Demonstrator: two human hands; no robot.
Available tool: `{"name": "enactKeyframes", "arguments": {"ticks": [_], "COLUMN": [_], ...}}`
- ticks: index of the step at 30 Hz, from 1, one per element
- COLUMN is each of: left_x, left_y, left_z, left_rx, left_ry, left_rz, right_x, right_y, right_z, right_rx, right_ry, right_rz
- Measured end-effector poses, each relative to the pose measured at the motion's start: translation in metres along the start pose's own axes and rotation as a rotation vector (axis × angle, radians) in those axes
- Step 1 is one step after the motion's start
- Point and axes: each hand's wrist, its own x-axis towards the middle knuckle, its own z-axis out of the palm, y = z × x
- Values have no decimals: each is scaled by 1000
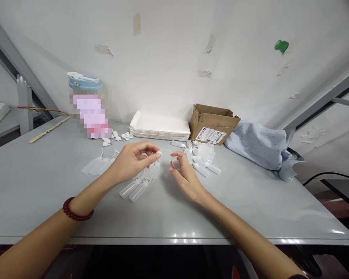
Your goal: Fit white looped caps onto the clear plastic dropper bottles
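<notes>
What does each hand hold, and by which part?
Right hand: a small clear piece, pinched at its sides. Left hand: fingers pinched together; what they hold cannot be told.

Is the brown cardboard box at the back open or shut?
Open: the brown cardboard box has its top flaps spread apart, showing the inside.

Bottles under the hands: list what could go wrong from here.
1. The small clear piece pinched in the right hand could slip from so light a grip and vanish among the loose bottles below.
2. Those bottles lie on their sides on the smooth table, so a nudge from the left hand might roll them.
</notes>
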Motion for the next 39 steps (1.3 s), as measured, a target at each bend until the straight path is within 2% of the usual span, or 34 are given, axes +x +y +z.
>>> {"name": "enactKeyframes", "arguments": {"ticks": [4, 10, 14, 22, 30, 36, 39], "left_x": [-3, -5, -6, -6, -9, -4, -3], "left_y": [-3, -10, -15, -18, -8, -1, -2], "left_z": [10, 22, 28, 29, 29, 26, 26], "left_rx": [82, 166, 139, 48, -90, -319, -368], "left_ry": [-30, 16, 71, 77, 108, 99, 89], "left_rz": [23, 149, 164, 207, 97, -169, -202], "right_x": [-1, -3, -2, -3, -4, -4, -4], "right_y": [0, 3, 4, 4, -2, -4, -4], "right_z": [2, 8, 10, 10, 7, 6, 7], "right_rx": [-71, -142, -156, -123, -58, -42, -52], "right_ry": [8, -26, -43, -35, 2, 2, 9], "right_rz": [-8, -40, -71, -86, -47, -45, -62]}}
